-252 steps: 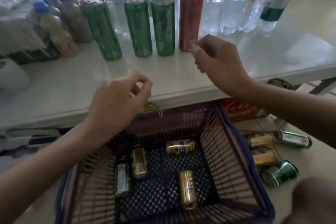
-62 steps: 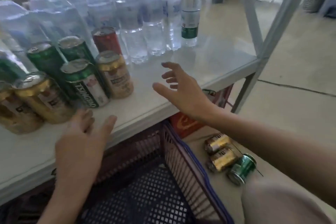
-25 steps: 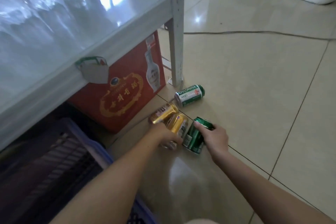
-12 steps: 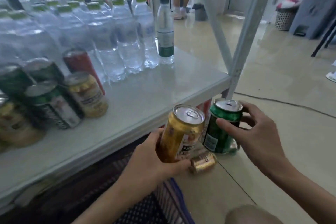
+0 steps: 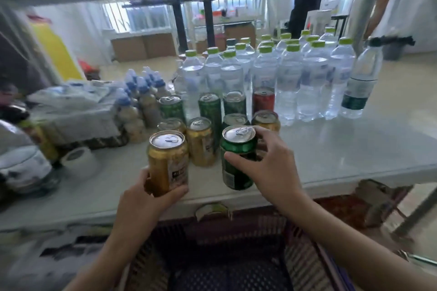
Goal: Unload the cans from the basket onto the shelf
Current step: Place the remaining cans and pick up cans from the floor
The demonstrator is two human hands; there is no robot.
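Observation:
My left hand (image 5: 144,201) grips a gold can (image 5: 168,160) upright near the front edge of the white shelf (image 5: 343,149). My right hand (image 5: 272,172) grips a green can (image 5: 237,156) upright beside it, just to the right. Both cans are at the shelf surface; whether they rest on it is unclear. Behind them stand several gold cans (image 5: 201,142), tall green cans (image 5: 210,106) and one red can (image 5: 263,100). The dark mesh basket (image 5: 227,262) sits below the shelf edge between my forearms; no cans show in its visible part.
Rows of clear water bottles (image 5: 288,78) fill the back right of the shelf. Small blue-capped bottles (image 5: 139,97) and wrapped packs (image 5: 75,111) crowd the left. A white tape roll (image 5: 79,158) lies front left. A red box (image 5: 343,210) sits under the shelf at right.
Both hands have carried the gold and green cans from beside the shelf corner to the shelf's front, ahead of the standing cans. The camera has swung left and faces the shelf.

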